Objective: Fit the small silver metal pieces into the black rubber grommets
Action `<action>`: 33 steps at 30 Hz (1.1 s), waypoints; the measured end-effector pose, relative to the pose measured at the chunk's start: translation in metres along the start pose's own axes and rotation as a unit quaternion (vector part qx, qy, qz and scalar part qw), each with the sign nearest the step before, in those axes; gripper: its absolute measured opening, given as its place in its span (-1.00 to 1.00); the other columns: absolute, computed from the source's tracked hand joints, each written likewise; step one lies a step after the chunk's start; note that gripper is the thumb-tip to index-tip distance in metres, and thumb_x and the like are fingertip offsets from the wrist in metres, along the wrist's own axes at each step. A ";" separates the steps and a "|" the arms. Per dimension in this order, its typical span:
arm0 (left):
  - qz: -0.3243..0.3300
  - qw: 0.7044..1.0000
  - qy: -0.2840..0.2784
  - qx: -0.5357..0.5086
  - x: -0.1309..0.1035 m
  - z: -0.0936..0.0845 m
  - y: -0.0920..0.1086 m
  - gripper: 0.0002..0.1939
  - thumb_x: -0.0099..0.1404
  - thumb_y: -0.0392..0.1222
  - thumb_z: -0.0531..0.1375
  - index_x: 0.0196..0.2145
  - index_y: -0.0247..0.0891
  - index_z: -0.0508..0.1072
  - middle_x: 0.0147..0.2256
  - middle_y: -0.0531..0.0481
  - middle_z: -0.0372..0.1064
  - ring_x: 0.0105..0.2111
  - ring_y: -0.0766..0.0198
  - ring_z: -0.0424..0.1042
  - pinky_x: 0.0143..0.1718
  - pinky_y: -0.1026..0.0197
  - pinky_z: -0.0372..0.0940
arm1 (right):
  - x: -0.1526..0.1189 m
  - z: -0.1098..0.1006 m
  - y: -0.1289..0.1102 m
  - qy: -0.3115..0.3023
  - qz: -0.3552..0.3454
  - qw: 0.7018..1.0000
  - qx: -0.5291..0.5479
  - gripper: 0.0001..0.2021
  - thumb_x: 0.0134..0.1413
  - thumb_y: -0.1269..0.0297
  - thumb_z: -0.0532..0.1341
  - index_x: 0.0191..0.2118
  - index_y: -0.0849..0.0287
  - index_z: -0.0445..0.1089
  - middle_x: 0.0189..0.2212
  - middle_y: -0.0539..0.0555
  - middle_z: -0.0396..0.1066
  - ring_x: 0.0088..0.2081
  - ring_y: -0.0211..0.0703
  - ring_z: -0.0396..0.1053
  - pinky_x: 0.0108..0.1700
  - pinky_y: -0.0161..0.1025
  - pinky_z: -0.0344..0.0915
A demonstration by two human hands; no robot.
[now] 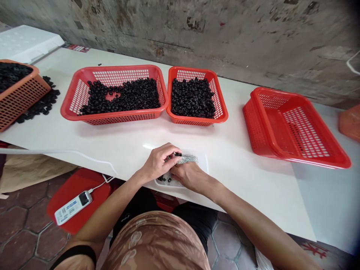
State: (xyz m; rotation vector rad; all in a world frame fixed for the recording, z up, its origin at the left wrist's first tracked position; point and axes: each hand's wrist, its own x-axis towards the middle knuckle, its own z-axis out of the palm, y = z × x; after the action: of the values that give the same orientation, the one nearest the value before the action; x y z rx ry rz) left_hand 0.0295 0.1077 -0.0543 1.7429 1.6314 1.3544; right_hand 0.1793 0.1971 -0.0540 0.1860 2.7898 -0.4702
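Note:
My left hand [159,161] pinches a small black ring-like part [178,154] between thumb and fingertips, above a shallow clear tray [204,164]. Small silvery pieces [189,158] lie inside the tray, along with several black parts [161,179] at its lower left. Beside the left hand, my right hand [189,175] reaches down over the tray with its fingers bent inward; its fingertips are hidden. Behind the hands stand two red baskets [126,115] [197,120] holding many black parts.
Stacked red baskets [260,123] stand at the right. An orange basket [25,93] of black parts is at the far left, with loose parts beside it. A white foam box [28,43] sits behind. A power bank [73,207] with a white cable rests on a red stool [98,183].

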 end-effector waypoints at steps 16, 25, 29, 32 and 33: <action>0.026 0.984 0.053 0.166 -0.029 0.010 0.029 -0.79 0.44 -0.30 0.15 -0.01 -0.20 0.49 -0.20 -0.06 0.49 -0.25 0.26 0.50 -0.20 0.25 0.37 | -0.037 -0.008 0.011 0.261 0.096 0.787 0.551 -0.76 0.12 0.09 0.34 -0.28 0.20 0.54 -0.49 0.00 0.46 -0.58 -0.34 0.31 -0.51 -0.37 0.25; -0.049 0.992 0.045 0.105 -0.019 0.015 0.037 -0.84 0.46 -0.27 0.11 -0.18 -0.24 0.51 -0.34 -0.01 0.42 -0.37 0.31 0.42 -0.33 0.29 0.27 | -0.036 -0.005 0.004 0.329 0.135 0.761 0.542 -0.73 0.10 0.13 0.37 -0.15 0.18 0.54 -0.48 -0.01 0.45 -0.53 -0.33 0.26 -0.49 -0.38 0.24; -0.098 0.992 0.063 0.045 -0.017 0.020 0.038 -0.85 0.45 -0.26 0.13 -0.21 -0.24 0.52 -0.32 -0.01 0.46 -0.34 0.31 0.44 -0.33 0.30 0.26 | -0.041 -0.001 -0.002 0.398 0.093 0.847 0.338 -0.79 0.29 0.31 0.20 -0.01 0.13 0.50 -0.21 0.08 0.55 -0.35 -0.23 0.44 -0.28 -0.29 0.38; -0.123 0.989 0.079 0.010 -0.014 0.021 0.039 -0.85 0.44 -0.24 0.14 -0.23 -0.25 0.53 -0.33 -0.01 0.47 -0.35 0.30 0.43 -0.31 0.30 0.27 | -0.044 0.002 -0.001 0.442 0.061 0.874 0.193 -0.72 0.37 0.40 0.09 0.07 0.12 0.45 -0.14 0.12 0.55 -0.15 -0.12 0.50 -0.13 -0.20 0.40; -0.134 0.988 0.079 0.000 -0.013 0.020 0.040 -0.84 0.44 -0.23 0.14 -0.24 -0.25 0.52 -0.35 -0.01 0.46 -0.38 0.30 0.42 -0.33 0.29 0.26 | -0.044 0.002 -0.001 0.450 0.065 0.876 0.163 -0.71 0.37 0.41 0.08 0.09 0.12 0.44 -0.16 0.12 0.55 -0.14 -0.10 0.50 -0.13 -0.18 0.39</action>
State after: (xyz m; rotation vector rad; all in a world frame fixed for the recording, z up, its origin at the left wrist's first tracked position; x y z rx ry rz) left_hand 0.0694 0.0923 -0.0364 1.3850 1.8722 1.3888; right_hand 0.2215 0.1925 -0.0418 0.8618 3.5079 -1.0382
